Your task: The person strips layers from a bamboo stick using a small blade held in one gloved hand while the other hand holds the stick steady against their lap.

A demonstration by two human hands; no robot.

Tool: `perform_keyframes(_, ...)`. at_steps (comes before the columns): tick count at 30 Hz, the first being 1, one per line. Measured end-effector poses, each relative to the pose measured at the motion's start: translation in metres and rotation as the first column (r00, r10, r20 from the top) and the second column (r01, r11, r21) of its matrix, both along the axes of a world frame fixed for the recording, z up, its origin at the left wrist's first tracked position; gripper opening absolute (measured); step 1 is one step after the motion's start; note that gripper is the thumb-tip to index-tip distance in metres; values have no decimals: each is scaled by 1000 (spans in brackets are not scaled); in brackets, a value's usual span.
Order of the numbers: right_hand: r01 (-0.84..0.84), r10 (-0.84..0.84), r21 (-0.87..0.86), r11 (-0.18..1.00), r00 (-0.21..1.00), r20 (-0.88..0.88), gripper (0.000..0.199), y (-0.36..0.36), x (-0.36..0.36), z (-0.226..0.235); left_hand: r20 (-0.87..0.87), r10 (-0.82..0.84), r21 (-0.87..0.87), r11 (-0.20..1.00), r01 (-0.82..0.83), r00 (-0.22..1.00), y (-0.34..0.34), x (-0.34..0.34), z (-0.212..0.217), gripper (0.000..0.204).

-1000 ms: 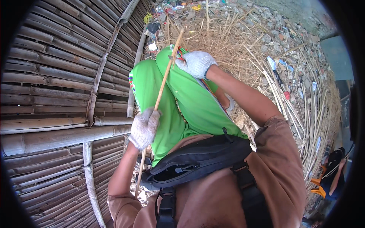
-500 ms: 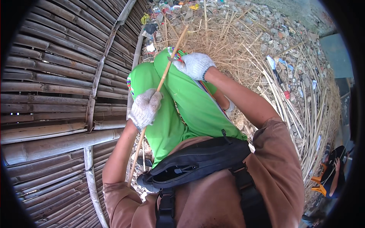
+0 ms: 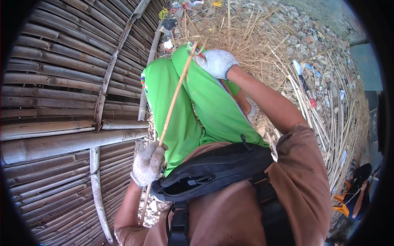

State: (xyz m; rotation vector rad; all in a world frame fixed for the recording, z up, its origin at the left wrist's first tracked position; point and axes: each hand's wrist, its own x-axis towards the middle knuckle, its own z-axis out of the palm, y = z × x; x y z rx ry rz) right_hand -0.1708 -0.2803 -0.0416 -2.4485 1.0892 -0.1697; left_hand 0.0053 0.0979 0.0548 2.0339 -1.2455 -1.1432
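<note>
Bamboo slats (image 3: 49,80) wall the left side; ahead, straw (image 3: 250,53) covers rubbly ground, and pale strips (image 3: 305,102) lie to the right. Compared with half a second ago, the left hand (image 3: 148,164) is much closer to the body, now down beside the bag (image 3: 217,166) instead of over the thigh. Along with it, the stick (image 3: 174,100) has slid back: its upper tip sits lower, just by the right knee, while the right hand (image 3: 219,63) has hardly moved. Gloved and closed, the left hand grips the stick, which slants across the green trousers (image 3: 223,108) and runs on below the glove, past the bag's left end. Gloved too, the right hand is curled at the right knee, fingertips just beside the stick's upper end; whether they clasp anything I cannot tell.
</note>
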Motion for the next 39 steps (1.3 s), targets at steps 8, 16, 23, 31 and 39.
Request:
perform_keyframes(8,-28,27,-33,999,999,-42,80,0,2,9,584,-114,-299,890,344,803,-165,27,-63,24)
perform_keyframes(16,-14,13,-30,999,998,-62,77,0,5,10,718,-166,-160,906,393,676,-246,24,-81,22)
perform_keyframes(23,53,-51,25,998,996,-75,80,6,9,5,744,-204,-119,897,426,637,-183,20,-57,16)
perform_keyframes(31,86,-84,40,995,996,-37,80,1,3,1,756,-204,-62,923,379,622,-40,16,-23,17)
perform_keyframes(39,96,-95,64,993,995,-23,76,6,2,5,-401,138,-88,978,-188,906,34,-3,-27,35)
